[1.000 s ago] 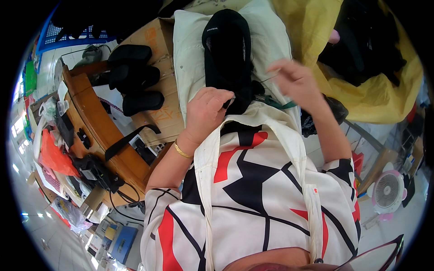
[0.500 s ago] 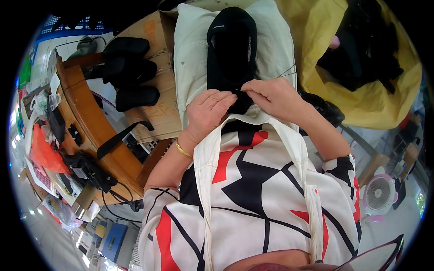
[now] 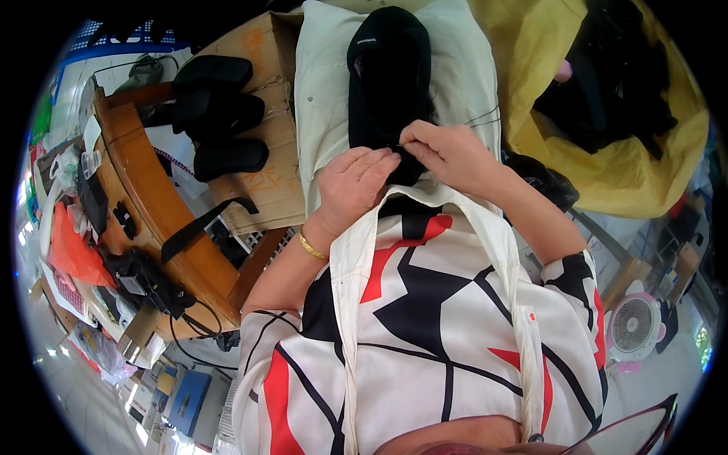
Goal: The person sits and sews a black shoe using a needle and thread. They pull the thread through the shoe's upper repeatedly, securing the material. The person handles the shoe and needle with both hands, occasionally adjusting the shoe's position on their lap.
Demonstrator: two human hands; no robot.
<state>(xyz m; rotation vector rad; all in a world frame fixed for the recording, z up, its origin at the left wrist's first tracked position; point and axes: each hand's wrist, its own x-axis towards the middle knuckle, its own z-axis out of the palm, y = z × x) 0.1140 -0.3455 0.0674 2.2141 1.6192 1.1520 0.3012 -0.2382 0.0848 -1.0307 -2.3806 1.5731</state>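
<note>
A black slip-on shoe [image 3: 389,114] lies on a white cushion [image 3: 322,98], toe away from me, its heel end close to my body. My left hand [image 3: 353,182] is closed on the left side of the heel, thumb hidden. At the heel's right, my right hand [image 3: 451,155] pinches a thin needle [image 3: 396,145] by the heel edge; it is small and partly hidden by the fingers. Dark thread [image 3: 481,121] runs in fine lines over the cushion's right edge, beyond that hand.
Several black shoes [image 3: 220,114] rest on a cardboard box [image 3: 269,152] at the left, next to a cluttered wooden table [image 3: 152,197]. On the right stands a yellow sack [image 3: 523,98] with black pieces inside. Below it is a white fan [image 3: 634,324].
My right hand has shifted slightly up and left toward the heel edge. The left hand has stayed on the heel with little movement, and the shoe's toe has tilted slightly.
</note>
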